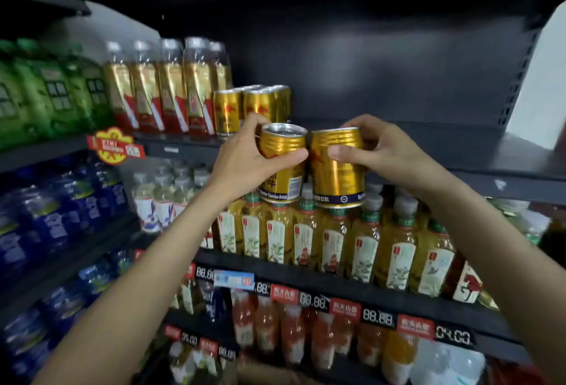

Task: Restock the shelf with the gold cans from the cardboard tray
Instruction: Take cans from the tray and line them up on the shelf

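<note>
The left hand's point(245, 161) fingers point(294, 156) are wrapped closed around a gold metal drink can with a silver top point(283, 167), thumb across its upper front. The right hand's point(386, 148) fingers point(343, 151) are curled shut around a second gold metal can point(337, 170), thumb on its front. The two cans are upright, touching side by side, held in the air just in front of the dark metal shelf point(428, 151), whose right part is bare. On that shelf to the left stands a cluster of matching gold cans point(251, 107), next to gold-and-red labelled clear bottles point(162, 90). Yellow tea bottles with pale labels point(333, 237) fill the shelf below.
</note>
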`<act>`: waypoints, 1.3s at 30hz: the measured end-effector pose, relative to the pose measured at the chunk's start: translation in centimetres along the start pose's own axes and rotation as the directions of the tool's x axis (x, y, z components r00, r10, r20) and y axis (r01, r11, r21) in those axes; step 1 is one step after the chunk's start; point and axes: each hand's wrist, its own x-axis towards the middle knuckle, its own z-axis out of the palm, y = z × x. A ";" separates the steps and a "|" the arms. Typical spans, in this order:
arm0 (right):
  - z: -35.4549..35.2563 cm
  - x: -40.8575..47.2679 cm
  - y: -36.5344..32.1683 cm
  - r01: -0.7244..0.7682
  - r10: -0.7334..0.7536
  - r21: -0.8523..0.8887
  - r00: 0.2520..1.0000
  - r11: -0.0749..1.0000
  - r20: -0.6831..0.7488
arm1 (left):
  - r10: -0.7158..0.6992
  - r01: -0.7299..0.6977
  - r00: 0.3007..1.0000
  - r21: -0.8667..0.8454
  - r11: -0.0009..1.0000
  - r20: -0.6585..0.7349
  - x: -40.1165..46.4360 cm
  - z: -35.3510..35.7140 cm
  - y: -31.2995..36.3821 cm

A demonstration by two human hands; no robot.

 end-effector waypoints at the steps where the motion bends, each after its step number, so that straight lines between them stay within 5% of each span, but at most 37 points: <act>1: -0.6 1.0 -0.2 0.013 -0.013 -0.006 0.999 1.000 -0.042 | 0.021 -0.021 0.999 0.017 1.000 -0.024 1.4 0.2 0.4; 8: -3.5 7.1 1.0 0.004 -0.087 -0.267 0.949 0.964 -0.302 | 0.135 -0.117 0.966 0.095 0.989 -0.220 9.9 3.8 1.3; 16: -4.7 11.2 5.3 -0.214 0.043 -0.404 0.919 0.890 -0.392 | 0.001 0.022 0.991 0.169 0.985 -0.132 15.4 9.7 -1.3; 22: -5.7 13.3 6.1 -0.187 0.095 -0.540 0.976 0.821 -0.195 | 0.001 -0.032 0.993 0.267 0.963 0.115 17.2 9.6 -2.2; 25: -8.3 12.7 5.6 -0.039 0.093 -0.547 0.993 0.836 0.071 | 0.249 -0.307 0.945 0.306 0.901 0.212 16.6 7.3 -1.9; 28: -10.0 12.0 5.5 0.131 -0.002 -0.578 0.976 0.805 0.218 | 0.402 -0.556 0.825 0.441 0.705 0.398 16.6 5.7 -1.6; 39: -7.6 16.5 7.3 0.061 -0.092 -0.919 0.995 0.389 0.028 | 0.282 -0.416 0.909 0.614 0.670 0.307 20.6 11.3 -2.8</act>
